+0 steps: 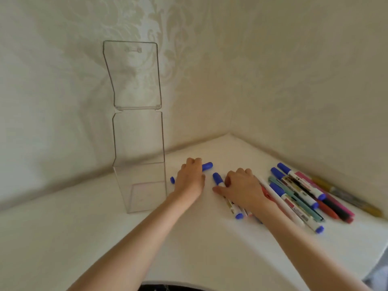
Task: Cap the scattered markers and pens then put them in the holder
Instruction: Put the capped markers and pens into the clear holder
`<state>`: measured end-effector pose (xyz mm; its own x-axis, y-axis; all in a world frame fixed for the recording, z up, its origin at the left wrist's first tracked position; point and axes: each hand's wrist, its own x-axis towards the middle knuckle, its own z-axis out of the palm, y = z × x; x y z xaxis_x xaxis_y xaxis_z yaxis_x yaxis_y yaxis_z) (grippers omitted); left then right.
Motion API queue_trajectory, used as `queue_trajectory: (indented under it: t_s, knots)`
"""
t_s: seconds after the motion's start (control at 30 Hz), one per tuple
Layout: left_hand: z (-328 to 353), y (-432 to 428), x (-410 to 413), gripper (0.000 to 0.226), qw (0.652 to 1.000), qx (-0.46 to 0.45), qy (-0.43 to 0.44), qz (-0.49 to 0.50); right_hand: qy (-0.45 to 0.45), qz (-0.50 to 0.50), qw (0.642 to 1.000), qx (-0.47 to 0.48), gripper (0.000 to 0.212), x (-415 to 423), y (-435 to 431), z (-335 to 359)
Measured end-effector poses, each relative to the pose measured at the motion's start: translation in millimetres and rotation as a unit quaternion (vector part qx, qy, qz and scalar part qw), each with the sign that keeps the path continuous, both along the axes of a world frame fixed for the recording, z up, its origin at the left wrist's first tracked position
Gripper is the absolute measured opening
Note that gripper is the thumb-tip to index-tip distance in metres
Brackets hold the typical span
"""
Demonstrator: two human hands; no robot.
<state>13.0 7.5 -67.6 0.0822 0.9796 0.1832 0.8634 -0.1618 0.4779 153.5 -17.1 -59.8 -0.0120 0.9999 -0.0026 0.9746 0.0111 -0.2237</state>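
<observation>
A tall clear plastic holder (138,164) stands on the white table with its hinged lid open and leaning on the wall. My left hand (190,179) lies just right of it, fingers curled over a blue marker (207,165) whose two ends stick out on either side of the hand. My right hand (241,186) grips a white marker with a blue cap (218,178); its barrel runs under my palm to a blue tail end (239,215). A pile of several markers and pens (300,192) lies to the right, most with blue caps.
The table (105,238) fits into a wall corner, with patterned wallpaper (273,80) behind and to the right. A gold marker (346,198) lies at the far right near the wall. The table's right edge drops off at the lower right.
</observation>
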Motion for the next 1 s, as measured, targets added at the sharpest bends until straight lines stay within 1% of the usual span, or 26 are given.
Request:
queue_trajectory:
  t_s: [0.07,0.1,0.17,0.23,0.3,0.37,0.43,0.5,0.57,0.63,0.67,0.7,0.73,0.8,0.9,1.0]
  knots:
    - [-6,11,3,0.03,0.998,-0.014,0.06,0.031,-0.016,-0.009,1.0,0.022,0.036,-1,1,0]
    - [-8,14,4,0.027,0.997,-0.013,0.07,0.042,-0.012,-0.015,0.999,0.026,0.035,0,3,0]
    - [-10,17,7,0.025,0.997,-0.011,0.062,0.052,0.017,-0.03,0.999,0.018,0.034,1,4,2]
    - [-7,13,10,0.025,0.998,-0.012,0.036,0.058,0.082,-0.053,0.995,0.013,0.033,2,3,6]
    - [5,2,12,0.022,0.998,-0.007,-0.004,0.061,0.171,-0.074,0.982,0.028,0.029,5,-2,17]
    - [24,-14,10,0.019,0.996,0.033,-0.058,0.051,0.246,-0.069,0.965,0.067,0.023,7,-9,36]
    - [51,-32,1,0.021,0.984,0.11,-0.142,0.015,0.325,-0.039,0.936,0.128,0.018,5,-17,61]
    - [82,-53,-16,0.036,0.957,0.193,-0.216,-0.028,0.403,0.012,0.895,0.192,0.014,-4,-26,89]
    - [113,-74,-38,0.056,0.933,0.257,-0.245,-0.06,0.466,0.068,0.848,0.244,0.018,-19,-34,114]
    - [141,-88,-63,0.061,0.915,0.305,-0.254,-0.077,0.507,0.115,0.806,0.284,0.028,-36,-42,135]
    - [151,-90,-75,0.059,0.908,0.322,-0.257,-0.075,0.51,0.136,0.794,0.302,0.034,-45,-45,145]
    - [158,-89,-87,0.056,0.904,0.336,-0.258,-0.061,0.501,0.155,0.791,0.315,0.039,-55,-45,152]
    - [163,-84,-99,0.054,0.904,0.345,-0.251,-0.037,0.485,0.172,0.795,0.321,0.042,-65,-43,157]
    - [162,-75,-119,0.052,0.915,0.342,-0.213,0.022,0.456,0.194,0.811,0.311,0.042,-86,-37,162]
    - [144,-71,-136,0.056,0.94,0.313,-0.124,0.062,0.428,0.217,0.832,0.277,0.044,-112,-31,154]
    - [124,-74,-143,0.059,0.957,0.283,-0.009,0.06,0.368,0.275,0.84,0.29,0.053,-126,-28,135]
